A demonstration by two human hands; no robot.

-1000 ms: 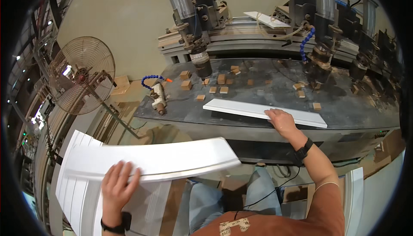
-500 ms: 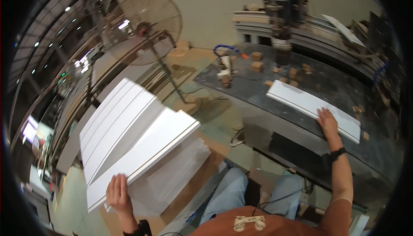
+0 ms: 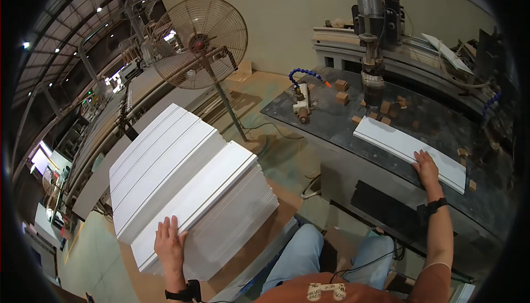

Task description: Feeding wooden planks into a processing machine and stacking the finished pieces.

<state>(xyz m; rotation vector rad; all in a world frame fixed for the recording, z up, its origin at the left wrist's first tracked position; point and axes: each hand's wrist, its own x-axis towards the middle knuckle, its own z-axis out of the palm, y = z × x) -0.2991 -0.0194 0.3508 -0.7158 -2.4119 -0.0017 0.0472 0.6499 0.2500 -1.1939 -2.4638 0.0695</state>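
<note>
My left hand (image 3: 170, 243) lies with its fingers spread on the near end of a long white panel (image 3: 194, 195). That panel tops the lower front row of a tall stack of white grooved boards (image 3: 232, 220); a higher row of white panels (image 3: 160, 162) rises behind it. Over on the right, my right hand (image 3: 425, 169) rests its outstretched fingers on the near long edge of a single white board (image 3: 395, 140). This board lies flat on the dark machine table (image 3: 331, 121), against small brown wooden blocks (image 3: 386, 108).
A vertical machine spindle (image 3: 373, 76) stands over the table behind the board. A blue jointed hose (image 3: 301, 72) and a small clamp-like fitting (image 3: 302, 107) sit at the table's left. A large pedestal fan (image 3: 200, 43) stands beyond the stack. Cables cross the floor between.
The panel under my left hand has gone from lying askew across the stack to flat and in line on its front row. My left fingers have spread; my right hand stays on the board.
</note>
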